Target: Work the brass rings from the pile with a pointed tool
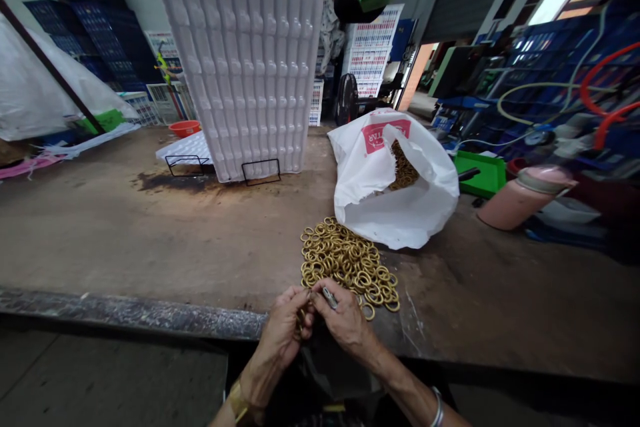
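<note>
Just over the table's front edge, my left hand (286, 325) is curled closed, with brass-coloured rings partly showing between its fingers. My right hand (346, 321) meets it at the fingertips and grips a small silvery metal tool (329, 297), whose kind I cannot make out. What the touching fingertips pinch is hidden. Right beyond both hands lies a loose heap of brass-coloured rings (343, 255). Behind the heap, a white woven sack (350, 177) lies with its mouth towards me, and more rings show through an opening in it.
A pale ribbed plastic tray (245, 73) stands upright in a black wire stand (261, 172) on the wooden table (125, 240). A pink bottle (517, 199) and a green tray (480, 172) are at the right. An orange bowl (185, 128) sits farther back. Stacked crates line the background.
</note>
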The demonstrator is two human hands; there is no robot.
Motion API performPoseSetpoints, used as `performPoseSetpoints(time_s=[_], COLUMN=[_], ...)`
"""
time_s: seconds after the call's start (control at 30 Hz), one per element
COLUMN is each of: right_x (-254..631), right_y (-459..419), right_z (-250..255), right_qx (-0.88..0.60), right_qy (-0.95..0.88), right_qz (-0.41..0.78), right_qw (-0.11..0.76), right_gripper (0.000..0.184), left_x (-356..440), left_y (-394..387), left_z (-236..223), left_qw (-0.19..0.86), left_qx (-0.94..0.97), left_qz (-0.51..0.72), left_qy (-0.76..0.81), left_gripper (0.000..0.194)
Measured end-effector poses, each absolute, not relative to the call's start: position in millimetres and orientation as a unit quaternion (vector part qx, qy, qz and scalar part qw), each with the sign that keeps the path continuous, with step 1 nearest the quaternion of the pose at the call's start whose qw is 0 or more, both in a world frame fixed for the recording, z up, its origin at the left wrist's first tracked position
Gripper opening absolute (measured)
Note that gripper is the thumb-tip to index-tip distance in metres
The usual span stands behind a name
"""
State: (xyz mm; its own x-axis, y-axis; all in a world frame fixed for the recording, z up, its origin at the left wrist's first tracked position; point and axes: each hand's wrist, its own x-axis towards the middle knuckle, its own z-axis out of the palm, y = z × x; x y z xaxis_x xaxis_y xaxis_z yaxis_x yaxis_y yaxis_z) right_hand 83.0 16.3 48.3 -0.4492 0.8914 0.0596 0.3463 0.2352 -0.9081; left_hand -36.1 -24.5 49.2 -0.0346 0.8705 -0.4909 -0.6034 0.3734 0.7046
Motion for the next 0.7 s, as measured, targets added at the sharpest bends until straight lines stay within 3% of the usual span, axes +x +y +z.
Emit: performPoseSetpoints(time_s=[0.7], right_x=[88], right_y=[24], right_z=[27], right_qx=[-0.464], right_qy=[-0.682], right_qz=[0.451], right_qw=[0.341], right_gripper=[0.033], left_x=[-33], left_y=[-19], left_z=[44], left_qw=[0.692], left_qx=[0.073], left_qz=[0.552], left_qy=[0.459], left_gripper=[0.046])
